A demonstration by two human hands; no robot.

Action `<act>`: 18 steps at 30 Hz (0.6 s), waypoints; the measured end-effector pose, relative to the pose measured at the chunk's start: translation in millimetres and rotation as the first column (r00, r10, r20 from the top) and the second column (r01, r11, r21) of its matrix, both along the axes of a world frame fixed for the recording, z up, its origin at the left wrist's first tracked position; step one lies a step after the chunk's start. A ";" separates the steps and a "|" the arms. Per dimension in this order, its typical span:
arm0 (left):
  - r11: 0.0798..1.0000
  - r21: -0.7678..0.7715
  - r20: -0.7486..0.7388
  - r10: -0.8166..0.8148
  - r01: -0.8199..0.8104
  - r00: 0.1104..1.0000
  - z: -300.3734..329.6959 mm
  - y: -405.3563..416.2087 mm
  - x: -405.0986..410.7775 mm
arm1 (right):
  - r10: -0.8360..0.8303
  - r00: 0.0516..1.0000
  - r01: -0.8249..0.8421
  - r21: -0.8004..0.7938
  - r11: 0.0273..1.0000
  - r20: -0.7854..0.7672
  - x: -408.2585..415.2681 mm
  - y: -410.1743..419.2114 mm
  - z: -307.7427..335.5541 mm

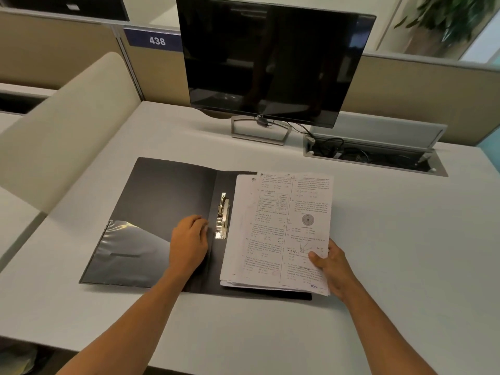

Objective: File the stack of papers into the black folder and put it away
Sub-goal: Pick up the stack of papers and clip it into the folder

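- The black folder [162,212] lies open flat on the desk [405,239], near the person. The stack of papers [281,228] sits on its right half, just right of the metal clip [223,216] at the spine.
- The right hand [328,263] pinches the stack's near right corner, thumb on top. The left hand [189,239] rests palm down on the folder's left half, fingers curled beside the clip and gripping nothing.
- Risk: the sheets are fanned unevenly at their left edge, so if the clip comes down before they are squared, some pages would likely miss it and slip out later.
- Risk: a one-corner grip could let the lower sheets sag or slide off the folder's right edge (the stack already overhangs it slightly).
- Risk: the clip may snap near the left fingertips.
- Readable writing: "438" on the blue sign [154,40] at far left; "DELL" on the monitor [270,63]. The pages' print is too small to read.
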State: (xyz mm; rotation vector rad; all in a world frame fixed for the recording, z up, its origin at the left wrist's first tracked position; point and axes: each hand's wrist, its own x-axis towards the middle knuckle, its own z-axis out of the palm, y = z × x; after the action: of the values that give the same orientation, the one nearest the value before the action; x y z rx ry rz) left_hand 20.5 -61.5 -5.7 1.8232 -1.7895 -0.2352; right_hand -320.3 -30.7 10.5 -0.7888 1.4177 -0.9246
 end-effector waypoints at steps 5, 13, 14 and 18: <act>0.991 0.102 0.135 -0.095 0.082 0.986 -19.8 -7.0 7.3 | 0.009 1.000 -0.009 0.002 1.000 0.007 7.0 -1.1 0.7; 0.977 0.182 0.152 -0.143 0.114 0.978 -30.7 -8.5 8.3 | 0.038 0.999 -0.038 0.015 0.999 -0.009 3.1 -6.8 1.2; 0.976 0.183 0.155 -0.145 0.116 0.977 -30.7 -8.6 8.0 | 0.042 0.999 -0.042 0.016 0.999 -0.008 2.9 -7.8 1.8; 0.976 0.185 0.144 -0.141 0.114 0.979 -30.9 -8.8 6.0 | 0.058 0.998 -0.058 0.014 0.998 0.006 4.9 -10.7 3.3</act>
State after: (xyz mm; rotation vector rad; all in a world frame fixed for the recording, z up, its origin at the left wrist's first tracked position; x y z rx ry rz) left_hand 26.5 -70.3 -36.6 1.8943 -2.0563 -0.3168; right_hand -315.5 -41.4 13.8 -0.8120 1.3879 -0.8713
